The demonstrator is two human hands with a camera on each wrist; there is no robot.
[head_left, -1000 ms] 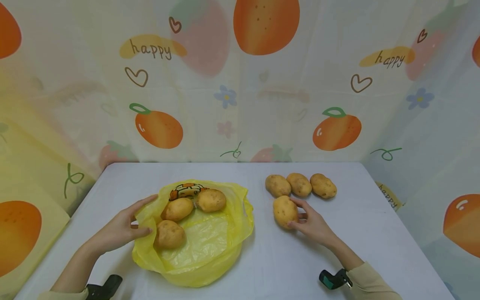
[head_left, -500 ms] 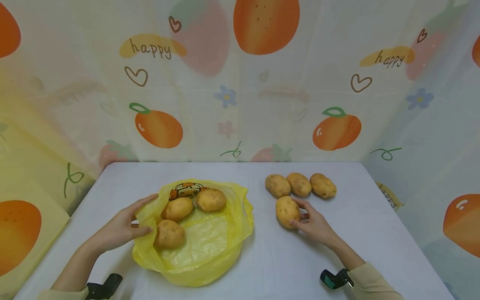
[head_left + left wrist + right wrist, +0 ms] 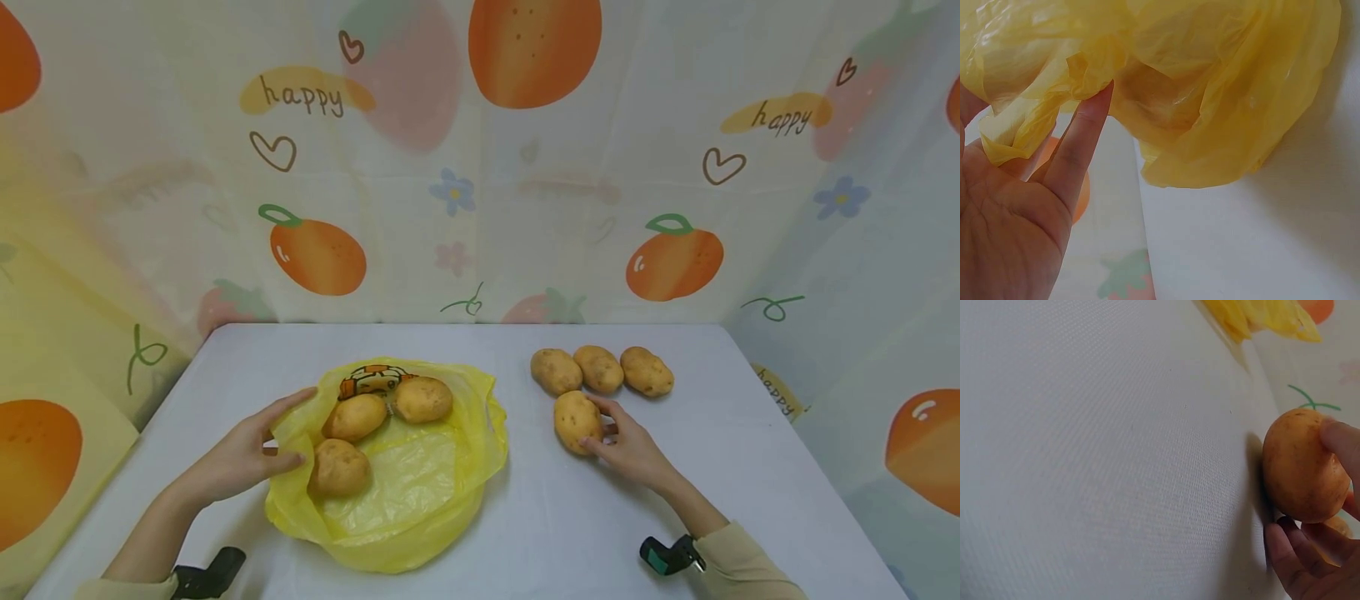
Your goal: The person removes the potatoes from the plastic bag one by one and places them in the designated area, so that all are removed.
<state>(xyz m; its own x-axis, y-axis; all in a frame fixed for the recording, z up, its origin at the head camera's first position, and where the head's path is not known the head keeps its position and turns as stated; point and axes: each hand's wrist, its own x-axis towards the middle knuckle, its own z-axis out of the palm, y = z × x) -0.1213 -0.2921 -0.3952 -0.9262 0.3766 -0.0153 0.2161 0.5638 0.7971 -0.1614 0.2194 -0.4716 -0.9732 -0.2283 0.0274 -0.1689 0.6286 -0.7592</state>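
A yellow plastic bag [image 3: 420, 533] lies spread on the left half of the table, its mouth facing up. My left hand [image 3: 238, 457] grips its left rim, the plastic passing between thumb and fingers. Inside the bag are three potatoes: the front one [image 3: 340, 468], one behind it [image 3: 356, 417] and one at the back [image 3: 423, 400]. To the right of the bag, my right hand [image 3: 628, 446] pinches another potato [image 3: 577, 422] between thumb and fingers. In the right wrist view this potato [image 3: 1304, 465] is close to the tabletop; whether it touches is unclear.
Three more potatoes sit in a row behind my right hand: left [image 3: 556, 372], middle [image 3: 598, 369] and right [image 3: 647, 372]. The white table [image 3: 517, 533] ends at a fruit-printed cloth backdrop [image 3: 495, 233] standing behind and at both sides.
My right hand and its potato have shifted slightly right and a little back. The left hand, the bag and the other potatoes look the same.
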